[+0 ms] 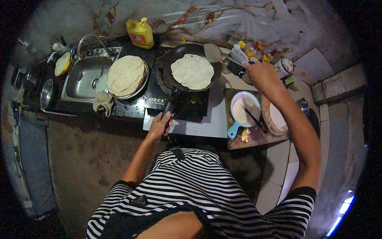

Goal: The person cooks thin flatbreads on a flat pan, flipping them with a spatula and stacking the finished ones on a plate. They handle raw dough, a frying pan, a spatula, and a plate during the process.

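My left hand [161, 125] grips the black handle [170, 103] of a dark wok [215, 76]. In the wok lies a pale round flatbread [192, 71] with ragged edges. My right hand [259, 72] holds the handle of a metal spatula [212, 53], whose broad blade is over the wok's right rim; whether it touches the rim I cannot tell. Left of the wok, a stack of similar flatbreads [126, 76] rests on a round metal dish [142, 89]. To the right, a light-blue handled bowl [233, 129] contains pale batter or flour and dark chopsticks [254, 116].
A steel sink [80, 78] with a curved faucet is at left, a crumpled cloth [103, 103] at its front corner. A yellow jug [140, 33] stands at the back. Bottles [238, 53] line the back right. A wooden board [235, 144] carries the bowl and another round container [270, 125].
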A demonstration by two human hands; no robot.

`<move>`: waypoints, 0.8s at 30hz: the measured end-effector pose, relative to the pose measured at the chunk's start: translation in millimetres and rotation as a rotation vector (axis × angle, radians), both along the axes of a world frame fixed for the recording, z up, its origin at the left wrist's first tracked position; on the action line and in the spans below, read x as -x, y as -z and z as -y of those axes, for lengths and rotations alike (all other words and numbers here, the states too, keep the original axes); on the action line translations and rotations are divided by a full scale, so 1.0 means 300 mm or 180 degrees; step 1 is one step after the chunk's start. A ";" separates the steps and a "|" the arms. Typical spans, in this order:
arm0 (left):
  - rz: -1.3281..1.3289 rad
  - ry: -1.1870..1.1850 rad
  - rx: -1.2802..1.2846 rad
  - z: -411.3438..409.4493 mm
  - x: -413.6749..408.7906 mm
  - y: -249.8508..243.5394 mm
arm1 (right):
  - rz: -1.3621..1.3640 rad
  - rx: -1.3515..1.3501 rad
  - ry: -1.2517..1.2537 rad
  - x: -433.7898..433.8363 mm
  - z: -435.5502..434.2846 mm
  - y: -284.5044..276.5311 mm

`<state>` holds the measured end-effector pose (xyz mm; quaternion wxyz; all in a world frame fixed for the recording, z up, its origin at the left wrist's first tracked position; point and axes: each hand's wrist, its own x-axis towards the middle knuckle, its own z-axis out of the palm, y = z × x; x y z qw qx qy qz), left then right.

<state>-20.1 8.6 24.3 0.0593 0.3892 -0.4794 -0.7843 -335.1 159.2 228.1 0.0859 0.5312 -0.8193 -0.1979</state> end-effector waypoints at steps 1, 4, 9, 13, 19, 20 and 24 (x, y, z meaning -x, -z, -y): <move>-0.0013 -0.0013 0.0001 -0.001 -0.003 0.002 | 0.0313 -0.0195 -0.0017 0.009 0.006 -0.043; -0.0013 0.0089 0.0024 -0.007 0.016 0.004 | 0.1290 -0.0273 -0.0417 0.247 -0.093 -0.043; -0.0015 0.0029 0.0034 -0.003 0.004 0.023 | 0.3128 -0.0425 0.0686 0.166 -0.074 -0.049; -0.0035 0.0116 0.0057 0.007 0.003 0.044 | 0.3758 0.0174 0.1137 0.089 -0.089 0.189; -0.0033 0.0112 0.0146 0.011 -0.006 0.057 | 0.3494 0.1645 0.1085 -0.074 -0.183 0.367; -0.0009 0.0092 0.0142 0.009 -0.008 0.051 | 0.3104 0.1932 0.0945 -0.094 -0.196 0.346; 0.0074 0.0102 0.0274 0.007 0.001 0.040 | 0.1811 0.2488 0.0400 -0.098 -0.242 0.283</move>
